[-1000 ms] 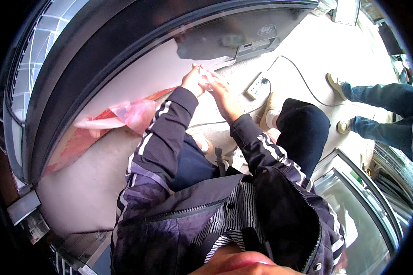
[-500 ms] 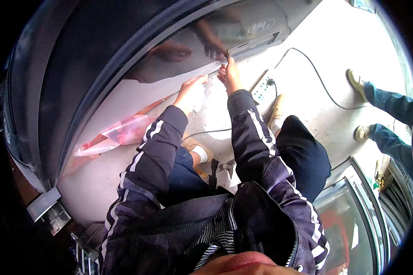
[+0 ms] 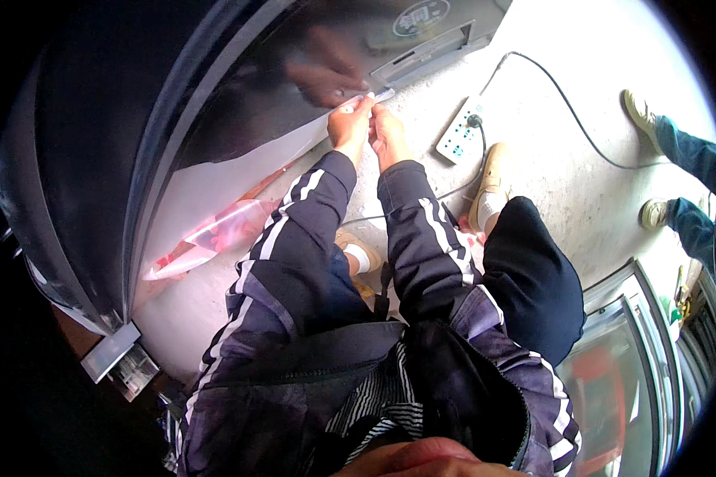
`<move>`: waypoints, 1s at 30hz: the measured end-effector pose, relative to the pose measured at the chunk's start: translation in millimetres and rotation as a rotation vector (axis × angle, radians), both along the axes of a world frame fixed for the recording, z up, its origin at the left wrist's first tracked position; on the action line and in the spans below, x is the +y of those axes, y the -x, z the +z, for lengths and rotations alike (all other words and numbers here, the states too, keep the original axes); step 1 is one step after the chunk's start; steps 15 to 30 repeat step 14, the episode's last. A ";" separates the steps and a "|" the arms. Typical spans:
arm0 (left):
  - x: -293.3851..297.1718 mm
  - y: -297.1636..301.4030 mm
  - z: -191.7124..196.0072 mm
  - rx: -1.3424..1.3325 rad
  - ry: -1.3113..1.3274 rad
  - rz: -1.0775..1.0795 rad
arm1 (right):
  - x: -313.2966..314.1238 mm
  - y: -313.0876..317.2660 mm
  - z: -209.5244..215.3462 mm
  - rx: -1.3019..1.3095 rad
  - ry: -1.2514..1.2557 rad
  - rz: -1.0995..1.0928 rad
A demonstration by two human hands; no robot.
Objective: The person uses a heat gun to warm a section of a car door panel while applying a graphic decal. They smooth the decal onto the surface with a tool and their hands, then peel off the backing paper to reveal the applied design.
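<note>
Film edge (image 3: 367,98) pinched between fingers (image 3: 356,110)

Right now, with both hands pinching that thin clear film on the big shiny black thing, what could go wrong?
1. The clear film looks thin; the left hand and right hand pinch one small corner, so it might tear.
2. The power strip and its black cable lie beside the person's foot, so a step back could snag them.
</note>
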State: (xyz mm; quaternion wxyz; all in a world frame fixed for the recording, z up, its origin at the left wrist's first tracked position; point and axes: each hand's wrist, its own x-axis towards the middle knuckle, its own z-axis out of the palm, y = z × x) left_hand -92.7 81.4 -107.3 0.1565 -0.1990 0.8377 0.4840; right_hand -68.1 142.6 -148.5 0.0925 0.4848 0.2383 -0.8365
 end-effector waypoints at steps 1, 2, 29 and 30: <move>4.4 -1.8 2.5 0.009 0.023 0.047 | -5.4 0.1 -7.9 0.007 0.026 -0.028; 9.1 -2.3 4.8 0.051 0.071 0.023 | -7.4 0.6 -14.4 0.015 0.064 -0.054; -0.6 -10.4 19.8 0.238 0.512 -0.225 | -0.1 2.7 -41.0 0.111 0.539 0.058; -0.6 -10.4 19.8 0.238 0.512 -0.225 | -0.1 2.7 -41.0 0.111 0.539 0.058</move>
